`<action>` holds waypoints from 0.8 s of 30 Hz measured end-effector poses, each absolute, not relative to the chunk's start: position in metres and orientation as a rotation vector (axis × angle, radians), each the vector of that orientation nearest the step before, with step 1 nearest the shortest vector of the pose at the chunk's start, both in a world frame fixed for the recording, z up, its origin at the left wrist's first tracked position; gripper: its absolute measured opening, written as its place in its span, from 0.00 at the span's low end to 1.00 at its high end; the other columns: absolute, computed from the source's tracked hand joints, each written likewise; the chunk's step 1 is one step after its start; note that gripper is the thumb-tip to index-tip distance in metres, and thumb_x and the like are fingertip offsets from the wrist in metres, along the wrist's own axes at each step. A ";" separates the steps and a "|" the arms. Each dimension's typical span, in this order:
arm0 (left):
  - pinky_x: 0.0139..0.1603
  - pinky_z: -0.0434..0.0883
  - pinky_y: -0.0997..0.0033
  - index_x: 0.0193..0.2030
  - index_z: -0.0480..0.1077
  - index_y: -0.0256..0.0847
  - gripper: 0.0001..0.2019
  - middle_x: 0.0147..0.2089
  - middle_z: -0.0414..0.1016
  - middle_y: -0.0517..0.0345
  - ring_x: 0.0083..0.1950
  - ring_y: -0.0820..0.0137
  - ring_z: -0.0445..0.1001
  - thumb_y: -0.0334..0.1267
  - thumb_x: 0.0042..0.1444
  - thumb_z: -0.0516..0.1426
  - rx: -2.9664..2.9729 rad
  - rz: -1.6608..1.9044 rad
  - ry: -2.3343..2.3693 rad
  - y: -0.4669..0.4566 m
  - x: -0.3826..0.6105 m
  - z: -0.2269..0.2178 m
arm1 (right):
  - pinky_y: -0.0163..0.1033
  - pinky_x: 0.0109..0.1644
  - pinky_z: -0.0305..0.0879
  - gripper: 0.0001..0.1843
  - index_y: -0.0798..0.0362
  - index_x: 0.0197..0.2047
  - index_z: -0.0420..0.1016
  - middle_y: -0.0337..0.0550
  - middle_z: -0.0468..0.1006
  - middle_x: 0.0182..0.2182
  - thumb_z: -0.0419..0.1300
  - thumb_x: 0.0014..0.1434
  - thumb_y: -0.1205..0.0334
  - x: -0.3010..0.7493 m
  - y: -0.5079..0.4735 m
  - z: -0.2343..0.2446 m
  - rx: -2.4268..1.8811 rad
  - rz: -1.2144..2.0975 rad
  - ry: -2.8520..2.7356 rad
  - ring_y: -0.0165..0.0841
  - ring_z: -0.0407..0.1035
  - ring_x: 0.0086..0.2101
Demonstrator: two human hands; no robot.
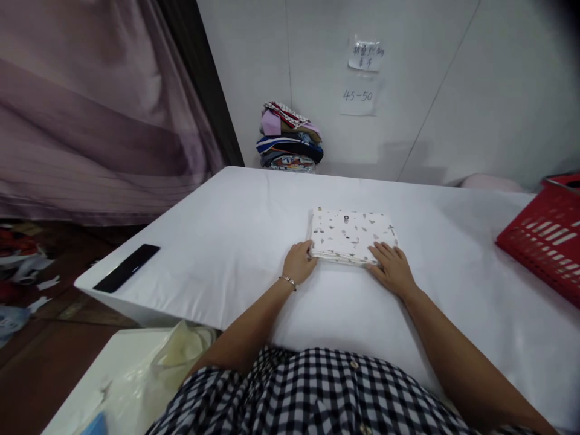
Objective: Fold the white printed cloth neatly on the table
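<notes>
A white cloth with small printed motifs [351, 232] lies folded into a neat rectangle on the white-covered table [217, 241]. At its near left corner is my left hand [299, 263], wearing a bracelet, with thumb and fingers closed on the edge. My right hand [394, 269] rests on the near right corner, its fingers stretched flat over the top and the thumb along the front edge. The layers of the fold show along the near side.
A dark phone-like slab [127, 267] lies at the table's left edge. A red plastic basket [544, 232] stands at the right. Folded fabrics [290, 142] are stacked beyond the far edge, by the wall. A plastic bag [149, 374] sits on a lower white surface, front left.
</notes>
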State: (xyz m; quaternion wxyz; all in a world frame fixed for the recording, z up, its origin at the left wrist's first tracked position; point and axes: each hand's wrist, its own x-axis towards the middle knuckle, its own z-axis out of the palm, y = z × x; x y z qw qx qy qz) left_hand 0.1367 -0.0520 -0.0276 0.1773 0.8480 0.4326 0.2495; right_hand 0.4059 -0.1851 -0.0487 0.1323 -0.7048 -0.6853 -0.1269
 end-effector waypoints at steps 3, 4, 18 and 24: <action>0.47 0.67 0.66 0.52 0.65 0.41 0.19 0.43 0.72 0.56 0.44 0.66 0.69 0.37 0.51 0.56 2.286 0.758 1.284 -0.053 0.140 -0.029 | 0.52 0.60 0.46 0.29 0.50 0.60 0.61 0.49 0.63 0.58 0.46 0.61 0.45 0.405 -0.185 -0.048 -2.039 -0.360 -1.979 0.43 0.54 0.59; 0.47 0.67 0.66 0.51 0.65 0.41 0.19 0.43 0.72 0.56 0.44 0.66 0.69 0.37 0.51 0.55 2.258 0.773 1.301 -0.053 0.141 -0.029 | 0.53 0.60 0.46 0.28 0.50 0.60 0.61 0.49 0.63 0.58 0.46 0.61 0.45 0.405 -0.185 -0.048 -2.037 -0.358 -1.979 0.43 0.54 0.59; 0.41 0.63 0.68 0.36 0.66 0.42 0.05 0.33 0.71 0.59 0.38 0.68 0.69 0.33 0.52 0.53 2.320 0.727 1.415 -0.033 0.142 -0.015 | 0.52 0.60 0.48 0.27 0.52 0.61 0.59 0.49 0.61 0.60 0.47 0.62 0.52 0.402 -0.187 -0.052 -1.967 -0.344 -2.067 0.42 0.53 0.59; 0.33 0.61 0.71 0.34 0.63 0.42 0.02 0.30 0.70 0.60 0.34 0.69 0.68 0.34 0.52 0.52 2.236 0.619 1.499 -0.031 0.138 -0.030 | 0.52 0.59 0.50 0.23 0.50 0.60 0.61 0.48 0.61 0.60 0.46 0.63 0.55 0.405 -0.187 -0.058 -1.934 -0.345 -2.078 0.41 0.54 0.59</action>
